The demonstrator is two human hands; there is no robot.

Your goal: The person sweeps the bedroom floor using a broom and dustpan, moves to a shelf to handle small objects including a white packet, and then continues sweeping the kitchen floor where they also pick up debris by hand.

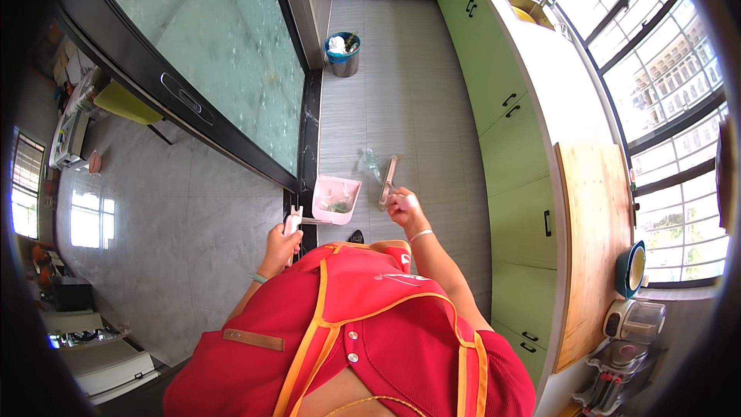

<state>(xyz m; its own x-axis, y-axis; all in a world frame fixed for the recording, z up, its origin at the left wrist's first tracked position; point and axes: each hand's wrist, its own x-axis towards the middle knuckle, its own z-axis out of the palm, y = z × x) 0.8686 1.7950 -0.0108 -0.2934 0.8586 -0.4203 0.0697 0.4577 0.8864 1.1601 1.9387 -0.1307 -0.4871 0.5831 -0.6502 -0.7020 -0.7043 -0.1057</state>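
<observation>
My left hand is closed around the pale upper end of a dustpan's handle. The pink dustpan rests on the tiled floor beside the door track, with some greenish and clear scraps in it. My right hand is wrapped round the handle of a broom, most of it hidden by the fingers. The narrow broom head shows just beyond that hand, to the right of the dustpan. A crumpled, clear greenish plastic piece lies on the floor between the two, slightly farther off.
Green cabinets with a white counter run along the right. A wooden board covers the near counter. On the left stands a dark-framed glass sliding door. A filled trash bin stands farther ahead by the wall.
</observation>
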